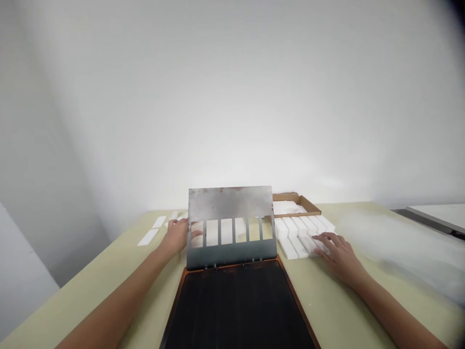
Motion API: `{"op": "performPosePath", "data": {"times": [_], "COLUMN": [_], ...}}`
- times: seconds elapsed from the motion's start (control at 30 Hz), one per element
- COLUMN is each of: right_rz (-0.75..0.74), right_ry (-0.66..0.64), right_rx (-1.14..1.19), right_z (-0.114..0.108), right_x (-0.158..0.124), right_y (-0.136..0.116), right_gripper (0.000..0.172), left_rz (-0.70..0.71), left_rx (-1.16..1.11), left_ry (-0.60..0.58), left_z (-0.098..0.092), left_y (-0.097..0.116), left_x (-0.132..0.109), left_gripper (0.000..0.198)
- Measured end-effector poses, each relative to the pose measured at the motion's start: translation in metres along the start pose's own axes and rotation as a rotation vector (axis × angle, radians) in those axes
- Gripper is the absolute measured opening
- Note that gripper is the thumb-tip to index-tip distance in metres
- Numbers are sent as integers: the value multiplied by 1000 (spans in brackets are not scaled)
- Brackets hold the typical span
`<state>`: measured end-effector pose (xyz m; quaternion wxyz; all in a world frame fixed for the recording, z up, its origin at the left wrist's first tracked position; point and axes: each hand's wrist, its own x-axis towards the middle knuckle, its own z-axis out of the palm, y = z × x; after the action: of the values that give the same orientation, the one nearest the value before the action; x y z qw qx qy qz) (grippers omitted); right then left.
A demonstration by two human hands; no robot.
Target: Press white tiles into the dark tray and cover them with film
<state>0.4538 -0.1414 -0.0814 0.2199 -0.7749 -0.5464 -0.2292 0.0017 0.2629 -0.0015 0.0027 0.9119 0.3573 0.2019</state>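
A raised steel plate (230, 203) with a row of rectangular slots stands tilted up, hinged at its lower edge to a black pad (238, 310) in an orange frame. My left hand (177, 236) grips the plate's left edge, with fingertips showing through the leftmost slot. My right hand (334, 253) lies with fingers spread on several white rectangular bars (298, 241), which sit side by side in rows. It holds none of them up.
A cardboard tray (290, 198) with white contents stands behind the bars. Several thin white strips (148, 237) lie on the beige table (337, 315) at left. A translucent plastic sheet (399, 247) lies at right, and a white board (439, 215) sits beyond the table.
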Motion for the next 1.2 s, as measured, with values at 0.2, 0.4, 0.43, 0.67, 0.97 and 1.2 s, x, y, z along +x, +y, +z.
{"op": "performPosePath", "data": {"times": [0.2, 0.4, 0.43, 0.67, 0.97, 1.2], "right_rz": [39, 87, 95, 31, -88, -123], "right_ry": [17, 126, 161, 213, 178, -76], "right_rx": [93, 226, 260, 620, 1325, 1210], "right_z": [-5, -32, -42, -155, -224, -224], "right_x": [2, 10, 16, 90, 117, 104], "right_y": [-6, -24, -32, -147, -241, -262], "right_gripper": [40, 40, 41, 44, 41, 8], "left_rz": [-73, -196, -203, 21, 633, 348], "left_rx": [-19, -143, -161, -174, 226, -73], "left_ry": [135, 534, 602, 740, 748, 384], "left_z": [-36, -129, -150, -240, -234, -240], "left_y": [14, 14, 17, 112, 193, 184], "left_x": [2, -8, -14, -61, -97, -108], "left_gripper": [36, 46, 49, 55, 54, 76]}}
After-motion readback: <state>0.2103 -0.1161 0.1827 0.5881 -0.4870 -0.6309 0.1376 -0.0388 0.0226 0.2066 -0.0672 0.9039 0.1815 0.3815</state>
